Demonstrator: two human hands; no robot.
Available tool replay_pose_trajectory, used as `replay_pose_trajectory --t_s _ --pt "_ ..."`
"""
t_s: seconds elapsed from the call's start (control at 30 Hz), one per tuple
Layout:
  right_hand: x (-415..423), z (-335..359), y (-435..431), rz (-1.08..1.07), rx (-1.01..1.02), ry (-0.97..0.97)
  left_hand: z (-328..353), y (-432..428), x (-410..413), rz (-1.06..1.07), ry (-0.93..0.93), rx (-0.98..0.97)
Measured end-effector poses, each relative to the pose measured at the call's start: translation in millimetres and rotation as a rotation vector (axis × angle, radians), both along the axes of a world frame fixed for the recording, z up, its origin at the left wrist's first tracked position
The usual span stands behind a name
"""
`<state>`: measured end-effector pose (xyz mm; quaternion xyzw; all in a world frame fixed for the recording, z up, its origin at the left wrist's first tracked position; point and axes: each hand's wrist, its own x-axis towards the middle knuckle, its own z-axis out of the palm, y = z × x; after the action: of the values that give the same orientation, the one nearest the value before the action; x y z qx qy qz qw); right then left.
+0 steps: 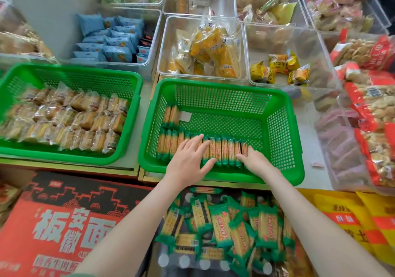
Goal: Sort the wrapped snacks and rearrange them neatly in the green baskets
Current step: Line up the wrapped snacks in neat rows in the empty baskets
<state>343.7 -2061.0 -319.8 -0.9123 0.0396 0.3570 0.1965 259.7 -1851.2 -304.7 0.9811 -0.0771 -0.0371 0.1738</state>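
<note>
Left hand (pixel 188 159): flat on top of the cracker row (pixel 222 150), fingers spread and straight, pressing on the packs and gripping nothing.
Right hand (pixel 256 161): set against the right end of the row, fingers extended and touching the last packs, nothing grasped.
Cracker row: green-edged packs standing on edge, side by side, along the near wall of the middle basket (pixel 222 84), running from its left wall to past its middle.
Short row (pixel 171 114): a few more of the same packs behind the first, against the left wall; a white slip (pixel 186 115) lies just beside them.
Middle basket: on the counter (pixel 307 144), right half and far part bare mesh.
Left basket (pixel 70 67): beside the middle one, apart from it, filled with rows of clear-wrapped cakes (pixel 64 118).
Pile (pixel 224 229): loose green cracker packs in a heap below the counter edge, between the forearms.
Red box (pixel 53 223): left of the pile, printed with large characters.
Bins (pixel 162 41): clear tubs behind the baskets, holding blue packs (pixel 106 35) and yellow packs (pixel 213 48).
</note>
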Motion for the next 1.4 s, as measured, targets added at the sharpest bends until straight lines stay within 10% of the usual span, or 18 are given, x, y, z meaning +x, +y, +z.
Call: replay_pose_trajectory --t_s 0.13,0.23,0.5,0.93,1.4 --pt "-48 34 3 0.076 0.156 -0.494 -16 7 -35 -0.083 -0.493 -0.178" --pt "-112 40 -7 0.169 0.223 -0.797 -46 9 -90 -0.106 -0.524 -0.165" --pt "-235 -18 -30 0.207 -0.105 -0.251 -81 17 -176 0.039 0.390 0.203" --pt "-239 -5 -6 -0.261 0.182 -0.335 -84 11 -178 0.092 0.385 0.212" --pt "-233 48 44 -0.385 0.687 -0.238 14 8 -164 0.417 0.488 -1.134"
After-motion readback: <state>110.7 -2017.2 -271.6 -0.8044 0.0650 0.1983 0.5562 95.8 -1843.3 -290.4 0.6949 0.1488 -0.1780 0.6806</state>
